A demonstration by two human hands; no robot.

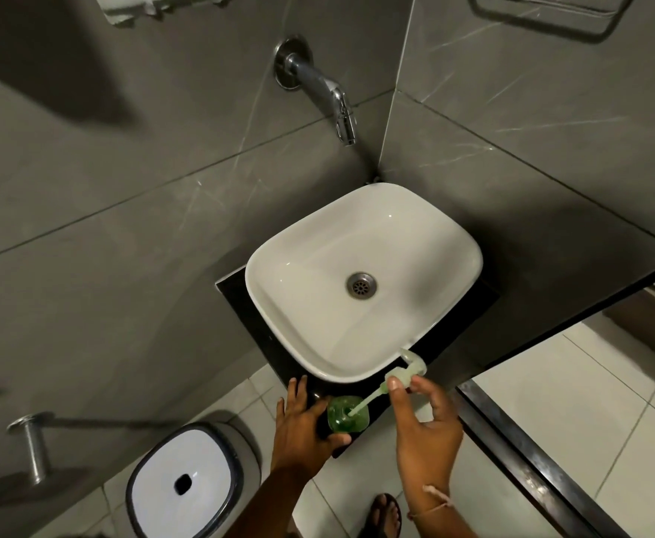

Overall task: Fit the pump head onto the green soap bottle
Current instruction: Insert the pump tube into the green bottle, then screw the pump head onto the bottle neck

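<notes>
The green soap bottle [347, 415] stands upright on the black counter [236, 293] just in front of the white basin. My left hand [302, 425] wraps its left side and steadies it. The pale translucent pump head [409, 368] is tilted up to the right, pinched between thumb and fingers of my right hand [425, 421]. Its dip tube [368, 399] slants down-left, with the tip inside the bottle's open neck. The pump collar sits well above the neck.
A white basin [363, 281] with a metal drain fills the counter. A chrome wall tap [331, 99] juts out above it. A lidded white bin [186, 479] stands on the tiled floor at lower left. A mirror edge runs along the right.
</notes>
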